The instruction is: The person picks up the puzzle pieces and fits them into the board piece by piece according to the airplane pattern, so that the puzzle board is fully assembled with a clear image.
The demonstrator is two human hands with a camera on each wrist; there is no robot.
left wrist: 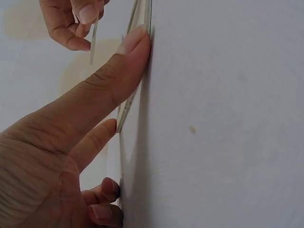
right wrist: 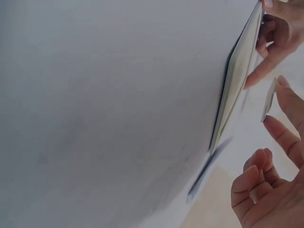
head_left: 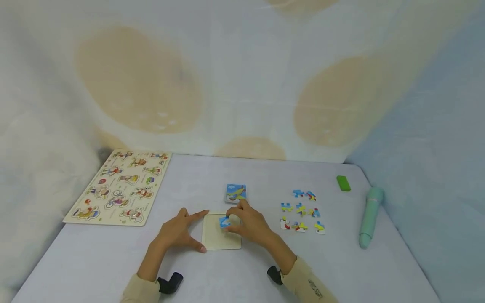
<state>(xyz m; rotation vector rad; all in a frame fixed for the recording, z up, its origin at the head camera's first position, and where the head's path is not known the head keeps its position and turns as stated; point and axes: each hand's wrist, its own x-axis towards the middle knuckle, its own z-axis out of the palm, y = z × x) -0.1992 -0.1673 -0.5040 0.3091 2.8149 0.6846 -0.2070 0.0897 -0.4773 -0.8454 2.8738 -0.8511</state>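
A pale wooden puzzle tray [head_left: 216, 240] lies flat in front of me, its recess bare. My left hand [head_left: 178, 231] is spread at the tray's left side, index finger at the far corner and thumb at the near one. Above the tray my right hand [head_left: 250, 224] pinches a small blue and white puzzle piece [head_left: 224, 222] between thumb and index finger. Edge-on, the thin puzzle piece [right wrist: 270, 100] stands away from the tray [right wrist: 237, 78] in the right wrist view. The left thumb [left wrist: 128, 59] presses on the tray's edge in the left wrist view.
Several loose puzzle pieces [head_left: 300, 209] lie in rows at the right. Behind the tray sits a blue picture card [head_left: 235, 193] with a yellow aeroplane. A large peg puzzle board [head_left: 125, 181] fills the left. Farther right are a green block [head_left: 343, 183] and a mint-green stick [head_left: 370, 219].
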